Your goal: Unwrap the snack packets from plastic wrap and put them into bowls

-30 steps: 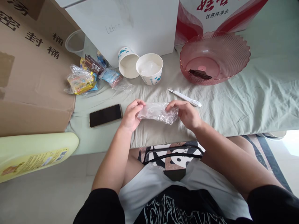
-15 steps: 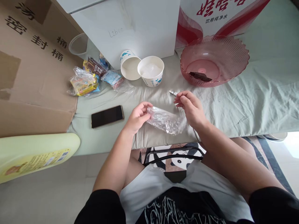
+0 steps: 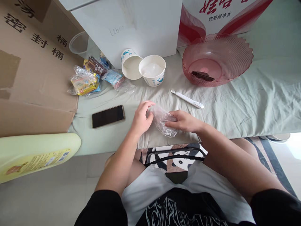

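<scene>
A crumpled clear plastic bag (image 3: 162,124) lies between my two hands at the front of the cloth-covered table. My right hand (image 3: 185,121) grips the bag's right side between thumb and fingers. At its left edge is my left hand (image 3: 142,117), with a gap between thumb and curved fingers; its fingertips are at the plastic but not closed on it. Just beyond my right hand, a slim white utility knife (image 3: 188,99) rests on the cloth, tip pointing to the upper left.
A black phone (image 3: 108,116) lies left of my left hand. Behind are wrapped snacks (image 3: 86,82), a tipped paper cup (image 3: 128,59), an upright paper cup (image 3: 154,80) with clear plastic inside, and a pink bowl (image 3: 235,62) holding dark pieces. Boxes stand at the back and left.
My right hand has let go of the utility knife, leaving it on the cloth, and moved down and left to grip the bag. My left hand's grip on the bag has loosened.
</scene>
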Demonstrator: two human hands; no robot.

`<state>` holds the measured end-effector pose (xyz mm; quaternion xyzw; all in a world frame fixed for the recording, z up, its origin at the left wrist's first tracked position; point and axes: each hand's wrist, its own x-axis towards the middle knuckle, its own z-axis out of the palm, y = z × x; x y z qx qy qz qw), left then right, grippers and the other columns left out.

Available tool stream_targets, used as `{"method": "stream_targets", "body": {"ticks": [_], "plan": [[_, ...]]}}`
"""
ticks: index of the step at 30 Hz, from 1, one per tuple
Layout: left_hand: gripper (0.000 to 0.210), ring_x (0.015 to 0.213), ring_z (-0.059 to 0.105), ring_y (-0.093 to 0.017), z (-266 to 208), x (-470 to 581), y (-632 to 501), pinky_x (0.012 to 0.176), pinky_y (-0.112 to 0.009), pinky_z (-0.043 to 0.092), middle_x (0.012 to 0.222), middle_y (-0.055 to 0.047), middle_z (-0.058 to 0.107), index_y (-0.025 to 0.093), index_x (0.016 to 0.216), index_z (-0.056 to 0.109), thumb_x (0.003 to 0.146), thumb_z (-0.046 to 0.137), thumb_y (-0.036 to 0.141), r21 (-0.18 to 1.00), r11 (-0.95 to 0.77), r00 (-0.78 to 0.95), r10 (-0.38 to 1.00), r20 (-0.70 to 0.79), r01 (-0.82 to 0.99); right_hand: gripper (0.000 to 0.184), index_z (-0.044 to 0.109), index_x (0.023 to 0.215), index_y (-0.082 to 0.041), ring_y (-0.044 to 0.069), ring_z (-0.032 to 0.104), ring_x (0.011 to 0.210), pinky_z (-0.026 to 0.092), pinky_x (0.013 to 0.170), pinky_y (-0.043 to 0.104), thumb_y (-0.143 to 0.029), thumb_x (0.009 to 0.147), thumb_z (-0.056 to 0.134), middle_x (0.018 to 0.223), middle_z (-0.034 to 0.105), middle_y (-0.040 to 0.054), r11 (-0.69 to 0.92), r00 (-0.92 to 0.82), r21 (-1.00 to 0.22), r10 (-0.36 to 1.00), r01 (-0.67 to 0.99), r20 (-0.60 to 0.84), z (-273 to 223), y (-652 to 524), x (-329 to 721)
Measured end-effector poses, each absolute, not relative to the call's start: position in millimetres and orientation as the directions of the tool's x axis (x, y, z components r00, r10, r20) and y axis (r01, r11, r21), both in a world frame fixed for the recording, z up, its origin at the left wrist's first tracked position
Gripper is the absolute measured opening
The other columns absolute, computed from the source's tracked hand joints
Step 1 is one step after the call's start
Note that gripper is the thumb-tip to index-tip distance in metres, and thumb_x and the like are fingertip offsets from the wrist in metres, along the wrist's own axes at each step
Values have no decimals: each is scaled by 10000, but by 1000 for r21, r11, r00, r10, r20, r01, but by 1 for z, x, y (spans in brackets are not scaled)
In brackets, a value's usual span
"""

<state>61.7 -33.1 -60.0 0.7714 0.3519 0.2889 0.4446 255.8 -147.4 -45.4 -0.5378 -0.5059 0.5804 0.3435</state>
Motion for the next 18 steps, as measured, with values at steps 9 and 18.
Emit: {"method": "stream_targets", "body": {"ticks": [9,18], "plan": [[292,1220,646,-273,-56,66,-46,1093,-438,512,1258,-115,701,209,1168,648,924,618,367,718,-647,734,614,291,256,230,675,1011,-170,120,484,650,401,623,271,-360,890,628,719,568,-29,-116,-186,-991,975,63,-126,-49,-147,254],[383,858,719,-200,-58,68,-47,780,-295,555,1000,-60,782,176,1180,694,882,670,415,868,-367,718,696,19,333,233,665,1036,-185,144,559,718,475,681,304,-358,885,626,841,646,8,-73,-120,-997,990,-11,-71,-50,-147,252]]}}
